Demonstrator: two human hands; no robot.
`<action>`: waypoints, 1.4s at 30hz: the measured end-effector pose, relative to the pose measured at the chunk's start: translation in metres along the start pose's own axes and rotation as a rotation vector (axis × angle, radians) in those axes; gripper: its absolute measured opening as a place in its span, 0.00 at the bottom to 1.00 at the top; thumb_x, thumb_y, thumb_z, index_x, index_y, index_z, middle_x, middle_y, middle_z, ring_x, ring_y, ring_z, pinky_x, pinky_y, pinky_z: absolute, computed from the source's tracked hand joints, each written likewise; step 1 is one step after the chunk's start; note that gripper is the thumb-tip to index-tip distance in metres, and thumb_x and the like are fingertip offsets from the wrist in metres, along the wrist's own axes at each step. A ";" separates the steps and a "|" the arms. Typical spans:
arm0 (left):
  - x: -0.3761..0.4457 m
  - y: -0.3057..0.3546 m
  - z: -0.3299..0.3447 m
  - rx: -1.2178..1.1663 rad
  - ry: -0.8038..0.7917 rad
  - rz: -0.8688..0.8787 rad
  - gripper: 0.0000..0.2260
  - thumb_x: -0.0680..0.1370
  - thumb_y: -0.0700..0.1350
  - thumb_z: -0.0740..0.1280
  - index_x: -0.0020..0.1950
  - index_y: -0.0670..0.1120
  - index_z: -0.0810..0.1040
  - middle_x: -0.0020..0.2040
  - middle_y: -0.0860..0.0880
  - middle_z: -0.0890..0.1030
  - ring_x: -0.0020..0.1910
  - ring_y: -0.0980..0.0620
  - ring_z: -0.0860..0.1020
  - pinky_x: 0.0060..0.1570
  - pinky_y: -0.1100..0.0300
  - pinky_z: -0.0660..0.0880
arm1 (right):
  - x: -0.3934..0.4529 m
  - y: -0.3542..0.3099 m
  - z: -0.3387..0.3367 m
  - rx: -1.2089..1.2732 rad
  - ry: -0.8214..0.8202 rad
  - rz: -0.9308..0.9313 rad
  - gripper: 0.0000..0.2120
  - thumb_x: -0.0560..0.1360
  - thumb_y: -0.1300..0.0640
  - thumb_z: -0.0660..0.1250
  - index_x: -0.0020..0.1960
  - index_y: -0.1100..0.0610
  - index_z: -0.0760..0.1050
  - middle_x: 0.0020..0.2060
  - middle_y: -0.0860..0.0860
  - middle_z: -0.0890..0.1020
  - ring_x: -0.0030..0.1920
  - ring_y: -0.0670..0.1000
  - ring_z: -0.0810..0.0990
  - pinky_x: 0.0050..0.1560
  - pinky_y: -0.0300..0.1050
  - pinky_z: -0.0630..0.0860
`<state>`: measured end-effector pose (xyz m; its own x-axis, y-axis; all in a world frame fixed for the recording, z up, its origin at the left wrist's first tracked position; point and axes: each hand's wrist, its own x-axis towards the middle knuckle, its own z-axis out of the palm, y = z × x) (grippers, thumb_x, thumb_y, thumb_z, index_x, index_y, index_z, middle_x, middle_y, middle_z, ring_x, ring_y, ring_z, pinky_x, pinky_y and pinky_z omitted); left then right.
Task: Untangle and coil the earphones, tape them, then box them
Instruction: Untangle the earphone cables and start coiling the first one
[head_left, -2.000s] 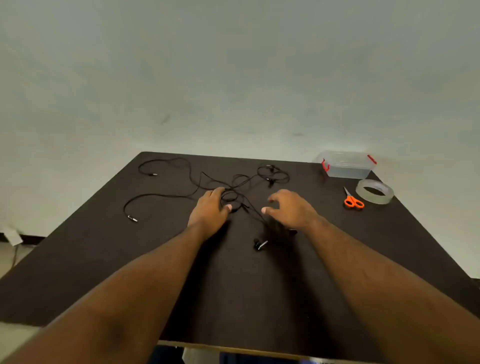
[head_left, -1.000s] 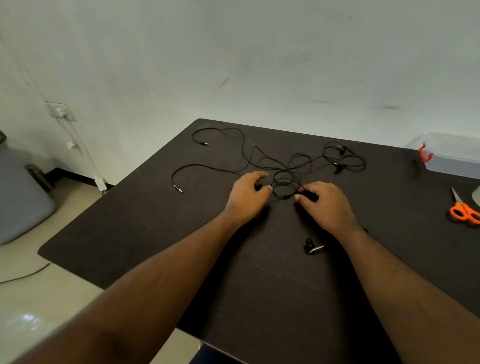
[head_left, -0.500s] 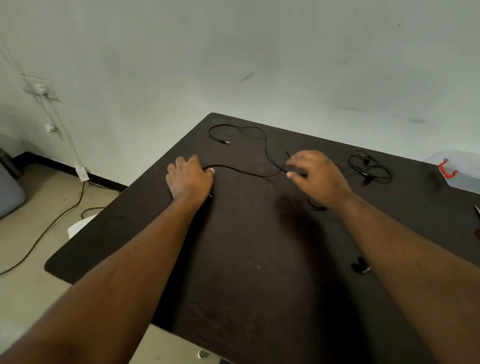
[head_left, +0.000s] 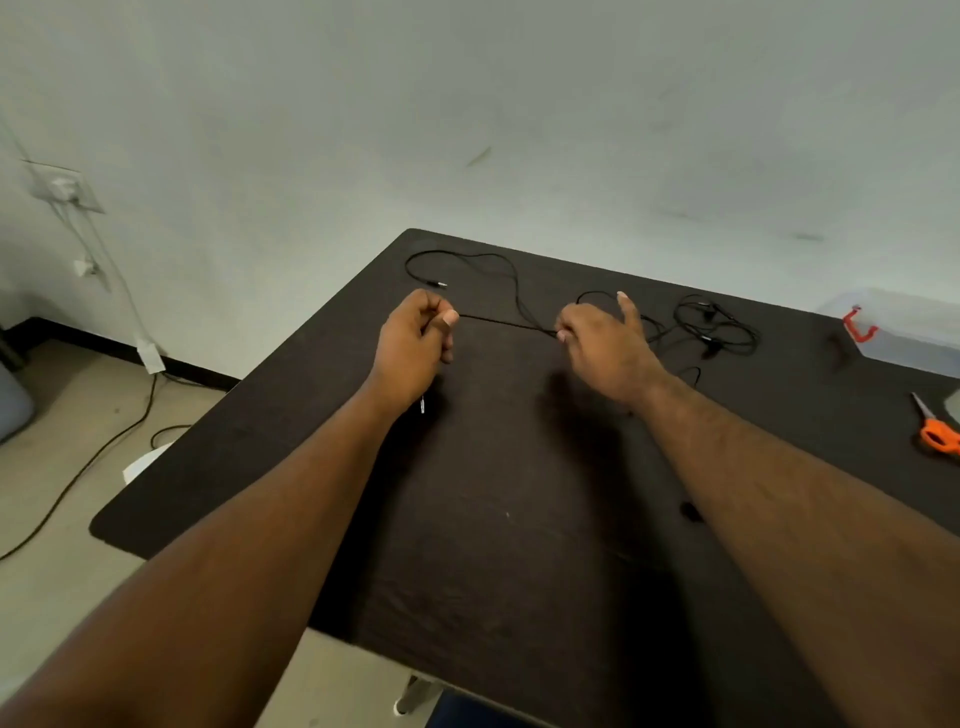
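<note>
Black earphone cables (head_left: 514, 291) lie tangled on the dark table (head_left: 519, 545). My left hand (head_left: 415, 343) is raised and pinches one cable near its plug end; the silver plug (head_left: 422, 403) hangs below the hand. A stretch of that cable (head_left: 498, 322) runs taut to my right hand (head_left: 605, 343), which pinches it with the index finger sticking out. More loops (head_left: 717, 327) lie beyond the right hand. A loose earbud (head_left: 690, 511) shows beside my right forearm. The clear box with red latches (head_left: 904, 332) stands at the far right.
Orange-handled scissors (head_left: 940, 431) lie at the right edge of the view. A second cable's plug (head_left: 439, 284) rests near the table's far left corner. Off the table's left side, a wall socket (head_left: 62, 187) feeds cords that trail across the floor (head_left: 78, 467).
My left hand has lifted off the table with the plug end of a cable. The cable now runs taut between both hands, and the right hand has closed on it.
</note>
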<state>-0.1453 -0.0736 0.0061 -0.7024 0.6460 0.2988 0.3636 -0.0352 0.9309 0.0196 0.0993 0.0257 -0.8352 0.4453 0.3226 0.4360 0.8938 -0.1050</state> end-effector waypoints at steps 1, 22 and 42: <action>0.001 0.002 0.003 0.019 -0.018 0.032 0.05 0.81 0.41 0.63 0.46 0.50 0.74 0.36 0.51 0.76 0.34 0.56 0.75 0.39 0.58 0.76 | -0.007 0.008 -0.011 0.020 0.039 -0.009 0.05 0.81 0.59 0.56 0.51 0.53 0.71 0.42 0.46 0.76 0.45 0.51 0.78 0.75 0.57 0.49; 0.001 0.073 0.039 0.335 -0.125 0.226 0.08 0.79 0.46 0.68 0.43 0.43 0.79 0.39 0.49 0.80 0.37 0.56 0.75 0.36 0.69 0.69 | -0.164 0.122 -0.139 0.136 0.307 0.260 0.07 0.78 0.61 0.66 0.48 0.63 0.81 0.43 0.55 0.84 0.44 0.53 0.80 0.46 0.45 0.72; 0.030 0.009 0.093 0.031 0.217 -0.192 0.07 0.77 0.46 0.70 0.54 0.46 0.81 0.50 0.50 0.82 0.53 0.52 0.80 0.59 0.58 0.76 | -0.091 0.096 -0.024 0.486 0.743 0.441 0.06 0.75 0.62 0.69 0.49 0.61 0.83 0.42 0.47 0.83 0.43 0.43 0.79 0.46 0.29 0.74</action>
<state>-0.1062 0.0159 0.0042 -0.8734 0.4604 0.1585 0.2271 0.0973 0.9690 0.1456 0.1436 0.0094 -0.1362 0.7458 0.6521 0.3337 0.6543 -0.6786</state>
